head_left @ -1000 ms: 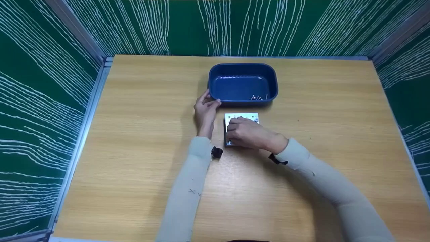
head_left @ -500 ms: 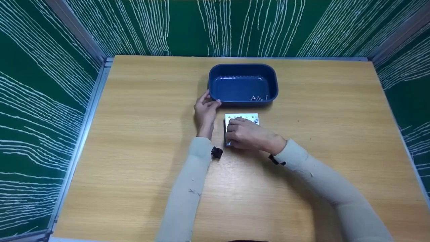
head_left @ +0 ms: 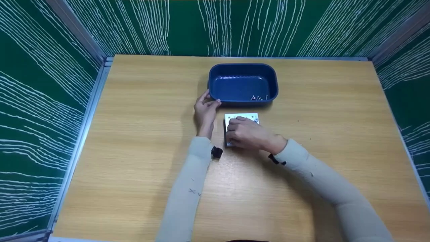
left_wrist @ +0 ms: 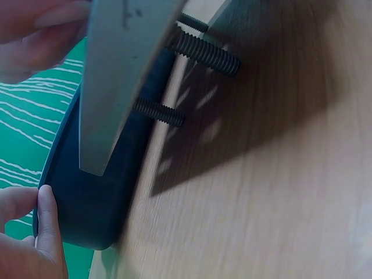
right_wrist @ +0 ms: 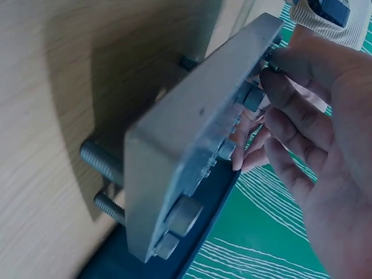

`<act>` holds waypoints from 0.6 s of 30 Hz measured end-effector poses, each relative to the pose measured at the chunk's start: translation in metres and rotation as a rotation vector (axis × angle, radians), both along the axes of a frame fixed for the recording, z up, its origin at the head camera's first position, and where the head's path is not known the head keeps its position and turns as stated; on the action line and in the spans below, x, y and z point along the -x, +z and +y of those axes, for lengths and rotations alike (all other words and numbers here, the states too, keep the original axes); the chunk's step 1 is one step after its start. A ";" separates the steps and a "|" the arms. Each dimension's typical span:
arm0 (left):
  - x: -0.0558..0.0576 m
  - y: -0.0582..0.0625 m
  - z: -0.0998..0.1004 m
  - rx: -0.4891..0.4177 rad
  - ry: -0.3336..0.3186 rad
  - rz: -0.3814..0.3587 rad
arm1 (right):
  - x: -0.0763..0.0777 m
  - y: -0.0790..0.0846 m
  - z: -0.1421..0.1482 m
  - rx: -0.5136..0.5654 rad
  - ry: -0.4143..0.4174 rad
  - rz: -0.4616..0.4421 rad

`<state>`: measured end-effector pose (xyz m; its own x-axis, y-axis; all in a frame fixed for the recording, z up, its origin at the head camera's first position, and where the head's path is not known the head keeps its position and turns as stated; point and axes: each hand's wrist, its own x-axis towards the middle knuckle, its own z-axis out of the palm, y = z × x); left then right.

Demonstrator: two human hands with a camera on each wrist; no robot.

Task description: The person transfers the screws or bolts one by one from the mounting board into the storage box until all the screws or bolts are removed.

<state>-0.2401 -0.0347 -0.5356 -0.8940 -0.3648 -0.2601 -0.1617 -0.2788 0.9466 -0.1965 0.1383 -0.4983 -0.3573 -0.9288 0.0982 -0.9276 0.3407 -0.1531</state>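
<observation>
A thick metal plate (head_left: pixel 242 116) stands raised off the table on bolts in front of a blue plastic bin (head_left: pixel 235 87). In the right wrist view, bolt heads (right_wrist: pixel 185 215) of different sizes line its top, and threaded shanks (right_wrist: pixel 100 161) stick out underneath. My right hand (head_left: pixel 250 134) covers most of the plate from above. Its thumb and forefinger pinch a small screw (right_wrist: pixel 269 53) at the plate's near left corner; the fingertips partly hide it. My left hand (head_left: pixel 205 114) grips the bin's front left corner, thumb and fingers on either side of the rim.
Several small screws (head_left: pixel 256 98) lie in the bin's front right part. The wooden table (head_left: pixel 134 134) reaches to a metal frame (head_left: pixel 90 111) and green walls (head_left: pixel 188 27) with white lines at the back and sides.
The right hand's fingers shift very slightly over the same corner of the plate. My left hand and the bin stay where they were.
</observation>
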 end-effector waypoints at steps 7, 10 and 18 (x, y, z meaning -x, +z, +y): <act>-0.001 0.002 0.000 0.047 -0.008 -0.045 | 0.001 0.003 0.000 0.020 0.013 -0.011; 0.000 0.003 0.000 0.016 -0.005 -0.039 | 0.002 0.005 0.002 0.044 0.023 0.009; 0.000 0.002 -0.001 -0.008 0.001 -0.019 | 0.007 0.012 0.012 0.117 0.002 -0.023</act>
<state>-0.2397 -0.0356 -0.5340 -0.8884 -0.3635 -0.2803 -0.1797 -0.2864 0.9411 -0.2037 0.1507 -0.4858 -0.3589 -0.9122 0.1975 -0.9240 0.3174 -0.2131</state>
